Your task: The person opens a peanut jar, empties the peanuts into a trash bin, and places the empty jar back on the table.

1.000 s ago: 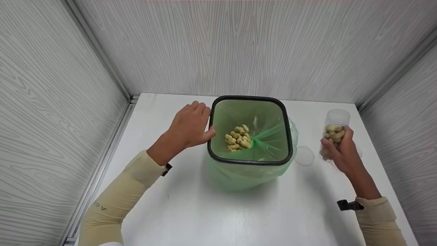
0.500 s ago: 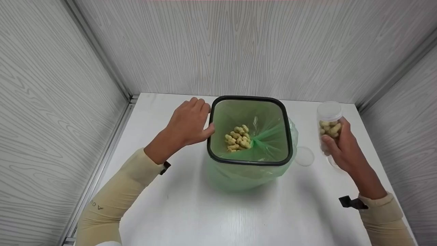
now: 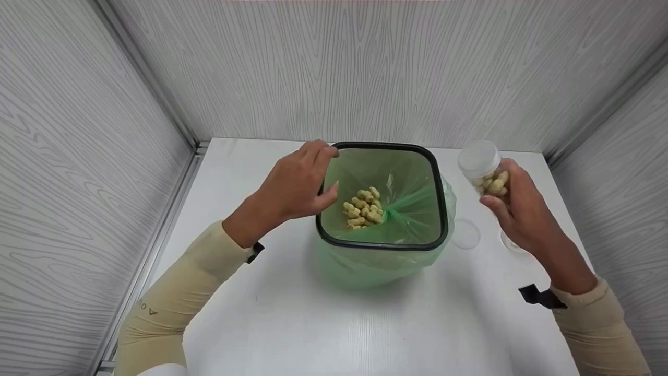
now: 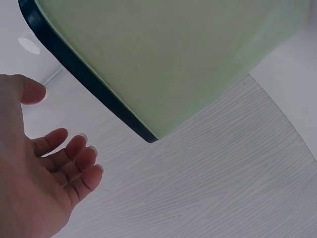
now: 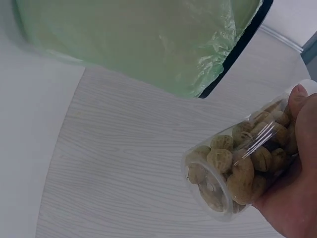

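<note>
My right hand (image 3: 527,214) grips a clear plastic jar (image 3: 479,158) of unshelled peanuts, raised off the table to the right of the bin. The jar leans toward the bin, its whitish top end up and to the left; in the right wrist view its clear base (image 5: 210,188) points down and left. A square bin (image 3: 383,246) with a black rim and green bag liner stands mid-table. More peanuts (image 3: 364,209) lie inside on the liner. By the bin's left rim hovers my left hand (image 3: 297,183), fingers loosely bent and holding nothing; the left wrist view shows a gap to the rim.
Two thin clear round pieces lie on the white table (image 3: 360,334) right of the bin: a disc (image 3: 466,233) and a ring-like one (image 3: 514,242). Grey wood-grained panels (image 3: 334,73) enclose the back and both sides.
My right hand has lifted the jar and brought it up and left toward the bin, tilting its top leftward. My left hand has shifted slightly up and right along the rim.
</note>
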A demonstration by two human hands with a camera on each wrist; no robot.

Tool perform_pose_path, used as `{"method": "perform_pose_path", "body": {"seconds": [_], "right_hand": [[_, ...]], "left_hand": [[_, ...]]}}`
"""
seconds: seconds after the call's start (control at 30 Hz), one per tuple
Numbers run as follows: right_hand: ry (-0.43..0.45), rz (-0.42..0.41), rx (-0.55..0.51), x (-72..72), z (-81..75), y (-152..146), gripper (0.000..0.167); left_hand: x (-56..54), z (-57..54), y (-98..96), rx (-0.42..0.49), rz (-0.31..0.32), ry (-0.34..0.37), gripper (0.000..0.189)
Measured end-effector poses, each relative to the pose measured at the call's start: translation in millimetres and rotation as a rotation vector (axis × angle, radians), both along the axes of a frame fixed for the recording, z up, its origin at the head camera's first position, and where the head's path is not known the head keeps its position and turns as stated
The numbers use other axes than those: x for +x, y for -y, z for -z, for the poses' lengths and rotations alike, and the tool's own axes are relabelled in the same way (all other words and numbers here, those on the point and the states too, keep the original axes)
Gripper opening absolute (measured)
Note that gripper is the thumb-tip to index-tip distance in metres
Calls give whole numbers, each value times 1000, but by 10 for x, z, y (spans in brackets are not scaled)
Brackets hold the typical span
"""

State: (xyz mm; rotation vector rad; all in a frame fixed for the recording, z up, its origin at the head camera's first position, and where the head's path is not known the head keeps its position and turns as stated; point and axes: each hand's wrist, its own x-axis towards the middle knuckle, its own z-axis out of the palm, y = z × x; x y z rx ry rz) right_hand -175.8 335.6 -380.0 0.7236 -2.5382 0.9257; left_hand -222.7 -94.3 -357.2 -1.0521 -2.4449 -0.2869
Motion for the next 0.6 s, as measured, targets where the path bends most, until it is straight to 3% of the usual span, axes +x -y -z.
{"method": "perform_pose_path", "body": {"seconds": [0.33,0.6], "right_hand": [[-31,15,146,56,-140,131,79],[-79,20,266,86,-266,265,72]], "left_hand": [[62,-69,-144,89,125,3,49],[89,-162,-270,121,208,-61,54]]}}
